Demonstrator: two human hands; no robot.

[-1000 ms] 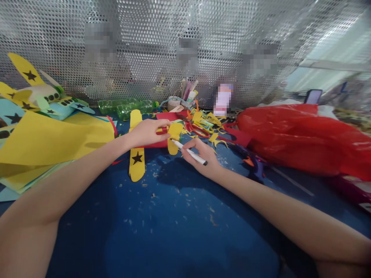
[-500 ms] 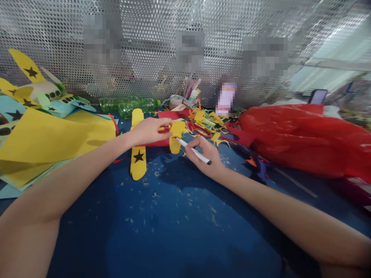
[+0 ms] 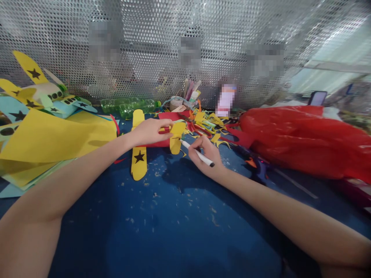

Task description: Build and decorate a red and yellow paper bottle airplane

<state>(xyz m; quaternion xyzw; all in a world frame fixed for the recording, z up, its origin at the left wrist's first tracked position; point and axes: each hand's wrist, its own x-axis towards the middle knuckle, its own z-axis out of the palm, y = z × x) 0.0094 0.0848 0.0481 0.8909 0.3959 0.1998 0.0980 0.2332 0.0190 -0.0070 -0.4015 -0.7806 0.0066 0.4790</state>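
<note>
A toy airplane with a red body and yellow wings (image 3: 138, 168) lies on the blue table, a black star on its near wing. My left hand (image 3: 149, 132) is closed over the red body, fingers reaching toward the yellow tail piece (image 3: 175, 146). A short dark line shows on that tail piece. My right hand (image 3: 206, 158) grips a white marker (image 3: 204, 158) with a black end, in a writing hold. Its tip is at the tail's right edge; whether it touches I cannot tell.
Yellow paper sheets (image 3: 63, 135) and finished-looking toy planes (image 3: 43, 92) are at the left. Green plastic bottles (image 3: 130, 108), scissors and yellow scraps (image 3: 207, 120) lie behind. A red plastic bag (image 3: 290, 139) and a purple glue gun (image 3: 262, 170) are at the right.
My right hand and the marker have shifted slightly right, the tip moving across the tail piece to its edge. A dark line now shows there. My left hand keeps its hold.
</note>
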